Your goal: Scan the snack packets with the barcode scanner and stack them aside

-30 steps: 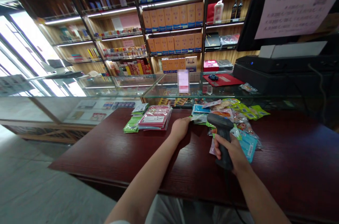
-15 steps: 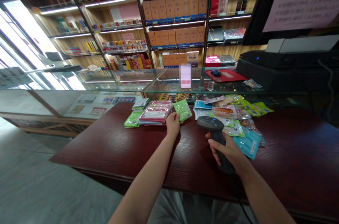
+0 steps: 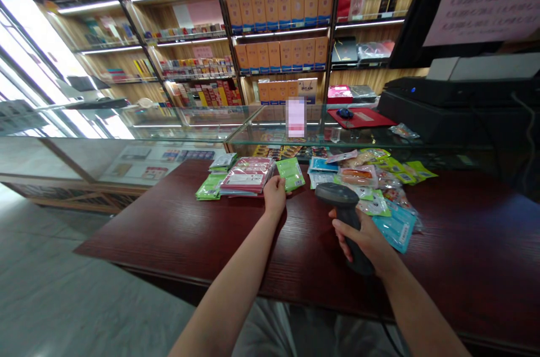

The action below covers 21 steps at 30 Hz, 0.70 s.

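Observation:
My right hand (image 3: 356,236) is wrapped round the grip of a black barcode scanner (image 3: 337,195), its head tilted toward the left. My left hand (image 3: 275,194) is closed on the lower left edge of a green snack packet (image 3: 290,174). Just left of that hand lies a stack of red and white packets (image 3: 248,174), with more green packets (image 3: 210,185) beside it. Beyond the scanner spreads a loose pile of snack packets, among them a blue packet (image 3: 395,227) and a sausage pack (image 3: 358,176).
The dark wooden desk (image 3: 177,233) meets a glass display counter (image 3: 202,123) behind it. A monitor (image 3: 417,14) and a black cash-register unit (image 3: 426,107) stand at the right. A mouse (image 3: 345,113) rests on a red mat (image 3: 371,117). The scanner's cable (image 3: 390,334) hangs toward my lap.
The small blue light on top of the scanner no longer shows. Both hands keep nearly the same place and hold; the view has shifted slightly.

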Tool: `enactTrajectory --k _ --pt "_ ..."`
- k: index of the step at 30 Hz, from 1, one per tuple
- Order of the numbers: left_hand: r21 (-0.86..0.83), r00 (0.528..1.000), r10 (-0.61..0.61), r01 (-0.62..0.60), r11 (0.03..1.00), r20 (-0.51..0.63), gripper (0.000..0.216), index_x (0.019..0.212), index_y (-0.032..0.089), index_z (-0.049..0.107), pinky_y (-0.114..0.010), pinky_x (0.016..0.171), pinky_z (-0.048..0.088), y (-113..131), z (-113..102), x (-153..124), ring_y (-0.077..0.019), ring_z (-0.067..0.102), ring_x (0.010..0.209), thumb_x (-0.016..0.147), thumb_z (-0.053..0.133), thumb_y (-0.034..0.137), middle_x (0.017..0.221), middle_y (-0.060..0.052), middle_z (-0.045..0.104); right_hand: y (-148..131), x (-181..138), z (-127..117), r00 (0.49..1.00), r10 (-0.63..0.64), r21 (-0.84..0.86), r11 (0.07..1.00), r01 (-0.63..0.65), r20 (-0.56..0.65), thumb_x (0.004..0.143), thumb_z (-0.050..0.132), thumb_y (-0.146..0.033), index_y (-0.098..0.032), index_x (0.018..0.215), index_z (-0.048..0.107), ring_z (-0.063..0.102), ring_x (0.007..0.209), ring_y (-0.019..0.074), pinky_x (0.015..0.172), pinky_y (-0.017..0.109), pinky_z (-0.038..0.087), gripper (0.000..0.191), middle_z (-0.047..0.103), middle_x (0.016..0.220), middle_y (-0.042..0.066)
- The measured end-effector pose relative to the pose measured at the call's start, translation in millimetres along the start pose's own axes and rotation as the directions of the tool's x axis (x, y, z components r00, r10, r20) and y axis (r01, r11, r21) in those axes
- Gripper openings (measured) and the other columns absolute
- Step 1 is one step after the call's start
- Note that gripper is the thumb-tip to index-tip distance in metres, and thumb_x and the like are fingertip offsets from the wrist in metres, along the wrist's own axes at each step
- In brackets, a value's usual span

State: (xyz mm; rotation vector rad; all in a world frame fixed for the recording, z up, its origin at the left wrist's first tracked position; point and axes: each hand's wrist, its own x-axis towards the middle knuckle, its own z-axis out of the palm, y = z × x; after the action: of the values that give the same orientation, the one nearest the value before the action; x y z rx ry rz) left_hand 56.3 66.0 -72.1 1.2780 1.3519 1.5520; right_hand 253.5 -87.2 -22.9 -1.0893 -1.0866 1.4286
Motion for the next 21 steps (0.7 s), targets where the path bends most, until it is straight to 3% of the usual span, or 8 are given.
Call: enactTrajectory --k 7,14,17,21 --pt "-0.073 0.997 0.078 -0.077 0.994 0.003 0.022 0.077 0.014 0.062 -0.026 0.050 0.056 3 1 -6 -0.0127 0.058 0.063 0.077 0.063 0.036 0.071 -0.001 0.058 -4 1 -1 0.998 -0.039 0.080 0.996 0.043 -0.054 0.070 0.077 -0.045 -0.017 0.099 0.055 0.047 0.034 0.0075 0.029 0.016 0.037 0.046 0.055 0.052 -0.008" --pt "-0.158 0.978 0.202 -0.209 0.965 -0.060 0.020 0.082 0.017 0.060 -0.027 0.055 0.056 36 -10 -9 -0.0134 0.059 0.068 0.078 0.062 0.037 0.078 -0.001 0.061 2 3 -6 0.994 -0.079 0.150 0.985 0.089 -0.068 0.071 0.079 -0.042 -0.018 0.098 0.058 0.046 0.034 0.0074 0.029 0.016 0.038 0.042 0.055 0.053 -0.007" --pt "-0.127 0.961 0.250 -0.265 0.956 -0.120 0.019 0.082 0.017 0.060 -0.025 0.057 0.055 51 -36 0 -0.0124 0.059 0.066 0.079 0.060 0.036 0.078 -0.001 0.062 6 3 -7 0.994 -0.076 0.147 0.985 0.086 -0.074 0.071 0.079 -0.042 -0.019 0.099 0.058 0.047 0.035 0.0085 0.028 0.017 0.038 0.042 0.056 0.054 -0.007" --pt "0.084 0.905 0.296 -0.284 0.955 -0.304 0.019 0.086 0.016 0.062 -0.025 0.059 0.053 60 -100 24 -0.0125 0.058 0.064 0.080 0.057 0.034 0.077 -0.002 0.063 6 0 -5 0.996 -0.049 0.149 0.987 0.059 -0.074 0.069 0.081 -0.043 -0.019 0.098 0.059 0.046 0.036 0.0076 0.029 0.017 0.039 0.043 0.056 0.055 -0.007"
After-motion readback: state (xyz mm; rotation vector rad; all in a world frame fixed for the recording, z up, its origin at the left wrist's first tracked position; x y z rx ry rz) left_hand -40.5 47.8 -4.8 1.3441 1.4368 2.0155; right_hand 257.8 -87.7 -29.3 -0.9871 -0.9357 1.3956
